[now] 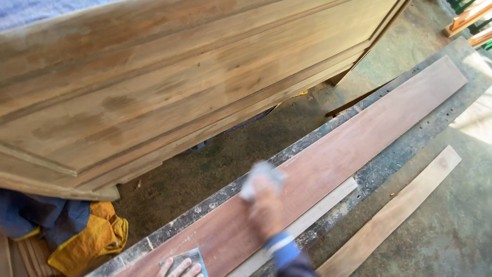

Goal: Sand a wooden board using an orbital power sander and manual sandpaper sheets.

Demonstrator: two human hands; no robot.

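A long reddish-brown board (348, 138) lies diagonally on a worn workbench (405, 149). My right hand (266, 208), blurred by motion and with a blue cuff at the wrist, presses a pale grey abrasive sheet (261, 177) flat on the board near its middle. At the bottom edge only the fingers of my left hand (179, 268) show. They lie on a small grey-blue sheet (190, 255) at the board's near end. A thin pale strip of wood (318, 213) lies beside the board, on the side toward me.
A large wooden panel with moulded edges (169, 77) leans over the concrete floor (246, 143) beyond the bench. A second pale plank (405, 205) lies on the right. Yellow and blue cloth (87, 236) is heaped at the lower left. Orange timber (469, 18) shows at the top right.
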